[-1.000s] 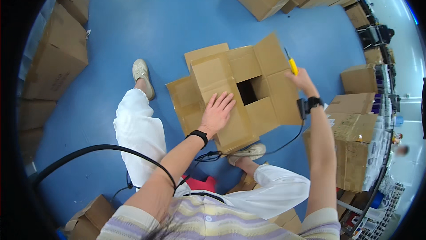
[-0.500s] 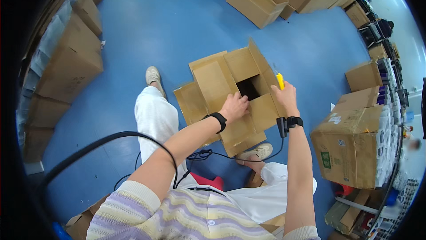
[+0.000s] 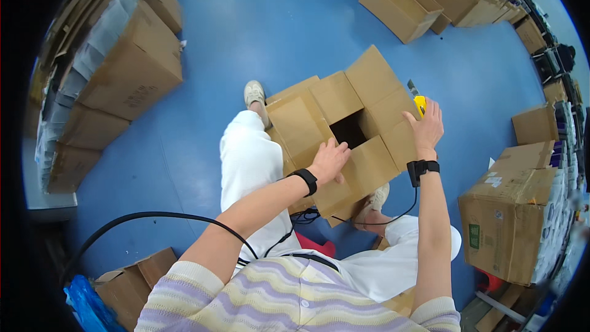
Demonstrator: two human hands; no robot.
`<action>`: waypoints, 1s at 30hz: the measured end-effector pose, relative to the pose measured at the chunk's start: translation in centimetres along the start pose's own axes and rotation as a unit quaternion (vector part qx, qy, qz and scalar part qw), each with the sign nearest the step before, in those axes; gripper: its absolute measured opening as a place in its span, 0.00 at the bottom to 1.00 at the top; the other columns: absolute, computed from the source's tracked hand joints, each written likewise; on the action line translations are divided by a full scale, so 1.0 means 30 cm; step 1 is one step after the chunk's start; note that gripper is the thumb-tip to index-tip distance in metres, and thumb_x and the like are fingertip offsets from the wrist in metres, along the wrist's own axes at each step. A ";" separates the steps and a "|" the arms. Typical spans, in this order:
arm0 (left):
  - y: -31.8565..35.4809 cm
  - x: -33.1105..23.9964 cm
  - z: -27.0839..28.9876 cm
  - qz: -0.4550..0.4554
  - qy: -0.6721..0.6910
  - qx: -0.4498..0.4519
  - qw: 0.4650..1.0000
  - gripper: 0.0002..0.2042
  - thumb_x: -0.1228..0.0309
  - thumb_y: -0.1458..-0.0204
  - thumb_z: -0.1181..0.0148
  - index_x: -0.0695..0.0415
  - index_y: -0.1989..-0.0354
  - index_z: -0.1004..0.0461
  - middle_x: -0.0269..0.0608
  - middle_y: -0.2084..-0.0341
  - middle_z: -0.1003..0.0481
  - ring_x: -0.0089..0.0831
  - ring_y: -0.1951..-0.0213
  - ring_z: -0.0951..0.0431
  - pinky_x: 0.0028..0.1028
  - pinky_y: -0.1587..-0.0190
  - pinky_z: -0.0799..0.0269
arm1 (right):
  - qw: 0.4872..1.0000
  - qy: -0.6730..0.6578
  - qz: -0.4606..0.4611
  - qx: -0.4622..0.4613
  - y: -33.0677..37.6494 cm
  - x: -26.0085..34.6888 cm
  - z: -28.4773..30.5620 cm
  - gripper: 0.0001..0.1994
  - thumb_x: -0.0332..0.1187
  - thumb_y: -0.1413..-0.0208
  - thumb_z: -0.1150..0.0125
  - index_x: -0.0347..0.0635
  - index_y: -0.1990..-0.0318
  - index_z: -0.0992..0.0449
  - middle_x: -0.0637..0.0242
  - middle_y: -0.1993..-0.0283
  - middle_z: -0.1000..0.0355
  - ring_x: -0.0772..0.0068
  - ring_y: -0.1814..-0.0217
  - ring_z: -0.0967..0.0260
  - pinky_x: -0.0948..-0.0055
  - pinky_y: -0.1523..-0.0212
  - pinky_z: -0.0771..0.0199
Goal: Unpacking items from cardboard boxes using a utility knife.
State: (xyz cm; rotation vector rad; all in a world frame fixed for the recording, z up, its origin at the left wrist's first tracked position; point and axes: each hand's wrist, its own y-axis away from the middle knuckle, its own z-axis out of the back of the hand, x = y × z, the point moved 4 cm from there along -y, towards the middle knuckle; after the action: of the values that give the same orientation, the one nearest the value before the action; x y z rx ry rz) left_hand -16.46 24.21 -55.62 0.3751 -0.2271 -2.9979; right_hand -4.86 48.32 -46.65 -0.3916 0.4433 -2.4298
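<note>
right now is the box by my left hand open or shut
Open: the cardboard box has flaps spread outward around a dark opening beside the left hand. Cannot tell whether anything is inside.

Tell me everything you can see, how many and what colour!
Opened box: 1, brown, middle
Cutter: 1, yellow-handled, right of middle
Stacked boxes: several, brown, left
Other boxes: many, brown, right, upper right and lower left
Plastic bag: 1, blue, lower left
Floor: 1, blue, underneath
Cables: count unclear, black, lower middle
Wristbands: 2, black, one per wrist
Shoes: 2, beige, on feet
Trousers: 1 pair, white, lower middle
Shirt: 1, striped purple-and-yellow, bottom
Left hand: 1, bare, touching the opened box
Right hand: 1, bare, holding the cutter
</note>
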 end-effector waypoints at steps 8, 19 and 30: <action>-0.036 0.010 -0.029 0.064 0.004 0.025 0.998 0.37 0.48 0.75 0.23 0.52 0.54 0.26 0.32 0.56 0.31 0.37 0.49 0.34 0.35 0.56 0.31 | 0.973 -0.121 0.188 0.055 0.045 0.550 -0.082 0.21 0.29 0.57 0.31 0.50 0.53 0.29 0.66 0.58 0.31 0.58 0.58 0.27 0.62 0.64 0.24; -0.010 0.028 -0.089 0.022 -0.095 -0.050 0.994 0.35 0.45 0.64 0.31 0.49 0.46 0.27 0.31 0.51 0.29 0.35 0.42 0.38 0.33 0.44 0.41 | 0.967 -0.092 0.223 0.085 0.079 0.683 -0.177 0.15 0.33 0.48 0.35 0.50 0.52 0.26 0.64 0.59 0.28 0.54 0.64 0.26 0.61 0.69 0.25; -0.056 -0.020 -0.139 0.024 0.089 -0.040 0.995 0.20 0.65 0.42 0.51 0.50 0.40 0.31 0.32 0.39 0.34 0.31 0.34 0.40 0.39 0.29 0.53 | 0.848 -0.318 -0.014 0.424 0.175 0.750 -0.303 0.15 0.41 0.35 0.46 0.37 0.52 0.29 0.59 0.59 0.24 0.66 0.58 0.26 0.60 0.55 0.25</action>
State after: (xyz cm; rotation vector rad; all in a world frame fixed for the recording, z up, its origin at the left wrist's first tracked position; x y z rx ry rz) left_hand -15.00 25.38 -59.76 0.6133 -0.0990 -2.8931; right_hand -22.56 32.18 -53.17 -0.7383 -0.8999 -2.0775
